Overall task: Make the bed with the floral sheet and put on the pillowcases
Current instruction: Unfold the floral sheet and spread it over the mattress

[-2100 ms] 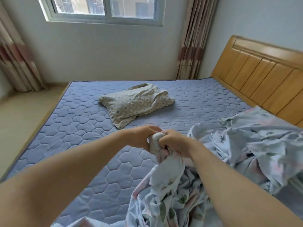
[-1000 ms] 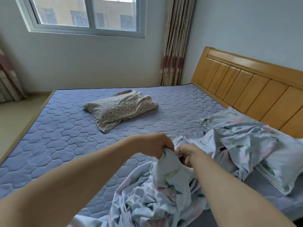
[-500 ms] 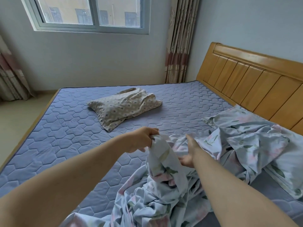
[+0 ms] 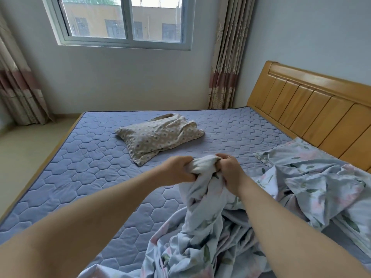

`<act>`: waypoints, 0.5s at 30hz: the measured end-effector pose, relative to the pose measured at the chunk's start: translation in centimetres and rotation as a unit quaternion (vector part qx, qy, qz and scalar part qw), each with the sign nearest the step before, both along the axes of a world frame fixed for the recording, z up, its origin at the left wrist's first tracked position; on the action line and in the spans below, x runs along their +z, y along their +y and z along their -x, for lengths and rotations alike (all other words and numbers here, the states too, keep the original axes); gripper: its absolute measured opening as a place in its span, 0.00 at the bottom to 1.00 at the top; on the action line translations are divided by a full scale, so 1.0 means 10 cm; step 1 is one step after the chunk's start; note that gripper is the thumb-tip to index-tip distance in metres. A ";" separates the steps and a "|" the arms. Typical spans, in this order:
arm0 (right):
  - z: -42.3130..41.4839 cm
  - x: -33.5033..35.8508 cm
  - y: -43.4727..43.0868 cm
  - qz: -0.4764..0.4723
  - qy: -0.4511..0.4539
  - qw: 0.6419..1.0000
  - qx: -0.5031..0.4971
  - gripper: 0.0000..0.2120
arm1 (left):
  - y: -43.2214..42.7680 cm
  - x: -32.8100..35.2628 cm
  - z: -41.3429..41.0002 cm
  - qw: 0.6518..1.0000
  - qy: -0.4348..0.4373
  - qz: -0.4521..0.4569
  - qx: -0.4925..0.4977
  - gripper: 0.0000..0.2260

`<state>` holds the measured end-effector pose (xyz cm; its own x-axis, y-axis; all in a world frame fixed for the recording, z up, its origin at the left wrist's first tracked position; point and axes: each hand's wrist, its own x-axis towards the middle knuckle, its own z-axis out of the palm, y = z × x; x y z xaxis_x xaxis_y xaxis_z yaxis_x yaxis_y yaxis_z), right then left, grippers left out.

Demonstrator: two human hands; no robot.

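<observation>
The pale blue floral sheet lies bunched over the near right part of the bed and trails toward the headboard. My left hand and my right hand both grip a raised, gathered edge of it, a few centimetres apart, above the mattress. A pillow in a beige dotted cover lies at the middle of the blue quilted mattress. More floral fabric, perhaps a pillow in a matching case, rests by the headboard on the right.
A wooden headboard runs along the right. The window and curtains are on the far wall. Bare floor lies left of the bed.
My right hand, open half a second ago, has closed on the sheet edge beside my left hand. Both hands have lifted the gathered edge higher and farther over the mattress.
</observation>
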<state>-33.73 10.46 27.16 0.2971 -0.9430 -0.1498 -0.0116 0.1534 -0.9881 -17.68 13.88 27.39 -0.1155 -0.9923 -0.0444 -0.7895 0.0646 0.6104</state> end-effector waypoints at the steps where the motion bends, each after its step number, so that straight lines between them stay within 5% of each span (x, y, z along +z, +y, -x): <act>1: 0.06 0.10 0.00 0.015 -0.018 1.000 -0.011 0.13 | -0.03 0.04 0.07 1.000 0.010 -0.005 -0.011 0.12; 3: 0.18 0.26 0.01 0.031 -0.051 0.998 -0.020 0.17 | -0.08 0.07 0.19 0.999 -0.020 -0.009 -0.041 0.06; 6: 0.39 0.45 0.06 0.023 -0.085 0.995 -0.049 0.18 | -0.18 0.03 0.31 0.993 -0.096 -0.027 -0.062 0.14; 9: 0.67 0.53 0.13 -0.018 -0.079 0.993 -0.085 0.15 | -0.28 0.01 0.39 0.998 -0.060 -0.022 -0.022 0.11; 12: 0.91 0.62 0.20 -0.042 0.092 0.987 -0.126 0.18 | -0.38 0.14 0.44 0.995 0.075 0.034 0.059 0.08; 15: 0.93 0.75 0.29 0.000 0.263 0.962 -0.077 0.08 | -0.42 0.45 0.52 0.982 0.160 0.089 0.036 0.05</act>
<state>-43.08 13.35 34.67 0.0370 -0.9699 -0.2408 -0.4876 0.1928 -0.8515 -22.89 9.69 31.86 -0.0245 -0.9872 0.1577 -0.5652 0.1438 0.8123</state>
